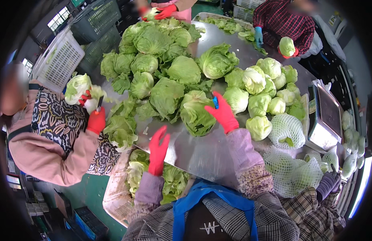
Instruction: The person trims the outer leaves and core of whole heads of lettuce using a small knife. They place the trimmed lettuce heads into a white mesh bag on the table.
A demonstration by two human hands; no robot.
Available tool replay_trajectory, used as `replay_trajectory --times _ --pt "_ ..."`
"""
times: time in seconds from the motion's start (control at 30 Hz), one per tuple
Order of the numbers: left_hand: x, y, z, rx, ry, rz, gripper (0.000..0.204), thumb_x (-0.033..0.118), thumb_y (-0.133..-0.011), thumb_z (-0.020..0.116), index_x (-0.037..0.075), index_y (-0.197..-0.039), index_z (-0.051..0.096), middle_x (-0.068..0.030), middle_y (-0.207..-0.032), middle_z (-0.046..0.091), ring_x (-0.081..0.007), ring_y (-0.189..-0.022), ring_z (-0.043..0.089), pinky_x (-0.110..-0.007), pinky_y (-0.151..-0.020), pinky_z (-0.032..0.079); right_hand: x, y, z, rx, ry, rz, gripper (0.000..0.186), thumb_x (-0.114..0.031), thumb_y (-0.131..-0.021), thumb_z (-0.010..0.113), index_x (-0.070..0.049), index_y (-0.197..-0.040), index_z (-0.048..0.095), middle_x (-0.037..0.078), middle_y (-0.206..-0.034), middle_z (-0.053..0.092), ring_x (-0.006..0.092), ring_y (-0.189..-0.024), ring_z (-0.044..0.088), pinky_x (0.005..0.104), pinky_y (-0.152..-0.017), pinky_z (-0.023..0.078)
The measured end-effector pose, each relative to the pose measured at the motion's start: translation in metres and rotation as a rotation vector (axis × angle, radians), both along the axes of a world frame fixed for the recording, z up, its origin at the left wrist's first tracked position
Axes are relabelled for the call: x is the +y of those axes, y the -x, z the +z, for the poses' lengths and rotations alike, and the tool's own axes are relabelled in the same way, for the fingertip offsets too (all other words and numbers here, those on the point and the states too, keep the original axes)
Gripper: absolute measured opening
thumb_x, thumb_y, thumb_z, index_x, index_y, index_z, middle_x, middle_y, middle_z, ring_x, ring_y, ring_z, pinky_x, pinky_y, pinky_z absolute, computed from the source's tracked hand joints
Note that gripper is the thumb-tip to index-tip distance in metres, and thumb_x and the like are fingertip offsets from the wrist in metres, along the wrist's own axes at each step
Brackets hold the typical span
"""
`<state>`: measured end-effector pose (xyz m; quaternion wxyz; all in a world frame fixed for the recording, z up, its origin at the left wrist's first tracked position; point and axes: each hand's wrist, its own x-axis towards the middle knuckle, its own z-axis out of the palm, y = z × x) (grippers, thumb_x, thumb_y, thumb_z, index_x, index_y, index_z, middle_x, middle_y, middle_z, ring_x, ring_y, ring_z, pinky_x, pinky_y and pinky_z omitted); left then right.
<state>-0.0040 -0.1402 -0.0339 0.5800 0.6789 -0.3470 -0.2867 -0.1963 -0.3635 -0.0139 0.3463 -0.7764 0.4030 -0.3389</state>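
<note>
My left hand [158,150], in a red glove, hovers over the near edge of the metal table [202,156]. Its fingers are apart and nothing is in them. Farther right, my right hand [223,114], also red-gloved, grips a small blue-handled tool [215,102]; any blade is hidden. The fingertips of that hand reach the right side of a leafy green lettuce head [195,114], touching or very close. Behind it rises a big heap of untrimmed lettuce heads [154,44]. To the right lies a group of paler, trimmed heads [258,105].
Below my left hand stands a crate [113,197] of loose leaves. A person at left holds a lettuce [78,89] and a knife [99,103]. Net-wrapped lettuces [292,170] and a scale [324,116] are at right, beside another person's gloved hand [328,184]. Two people work across the table.
</note>
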Motion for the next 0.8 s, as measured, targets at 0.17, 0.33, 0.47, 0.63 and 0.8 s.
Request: replay_trajectory --times 0.17,0.33,0.47,0.63,0.8 --pt "-0.1 -0.008 -0.034 0.206 -0.091 -0.053 0.057 0.023 -0.086 0.061 0.003 -0.134 0.039 -0.0142 -0.135 0.044 -0.0238 -0.123 0.043 -0.033 -0.1 0.036 0.012 -0.005 -0.061 -0.245 -0.478 -0.017 0.083 -0.031 -0.068 0.079 0.0 -0.133 0.038 0.015 -0.125 0.052 0.0238 -0.112 0.051 0.033 -0.094 0.041" --pt "-0.098 0.01 -0.045 0.299 0.062 -0.119 0.069 0.026 -0.084 0.064 0.002 -0.14 0.03 -0.014 -0.14 0.036 -0.0236 -0.128 0.035 -0.032 -0.105 0.029 0.039 -0.003 -0.047 -0.196 -0.444 -0.043 0.079 -0.03 -0.068 0.079 -0.001 -0.131 0.041 0.015 -0.119 0.055 0.0217 -0.108 0.053 0.0326 -0.091 0.043" --pt "-0.04 0.03 -0.002 0.461 0.052 -0.119 0.069 0.013 -0.081 0.063 0.006 -0.141 0.029 -0.0153 -0.135 0.041 -0.025 -0.123 0.041 -0.033 -0.101 0.034 0.096 0.011 -0.075 -0.074 -0.314 -0.022 0.071 -0.031 -0.07 0.075 -0.002 -0.127 0.046 0.016 -0.111 0.059 0.025 -0.1 0.057 0.037 -0.085 0.046" --pt "0.075 -0.013 -0.03 -0.04 0.105 -0.032 0.075 -0.007 -0.068 0.061 0.005 -0.138 0.036 -0.0114 -0.135 0.043 -0.0223 -0.121 0.042 -0.033 -0.097 0.037 0.185 -0.019 -0.039 0.051 -0.541 0.279 0.069 -0.031 -0.073 0.072 -0.006 -0.131 0.043 0.018 -0.112 0.059 0.0268 -0.102 0.059 0.0356 -0.087 0.047" --pt "0.123 -0.018 -0.017 -0.207 -0.086 0.014 0.079 -0.001 -0.066 0.069 0.006 -0.138 0.035 -0.0102 -0.132 0.044 -0.0225 -0.122 0.041 -0.033 -0.1 0.034 0.226 -0.026 -0.045 0.222 -0.698 0.433 0.064 -0.031 -0.075 0.069 -0.008 -0.13 0.044 0.015 -0.105 0.063 0.0273 -0.085 0.064 0.036 -0.079 0.05"
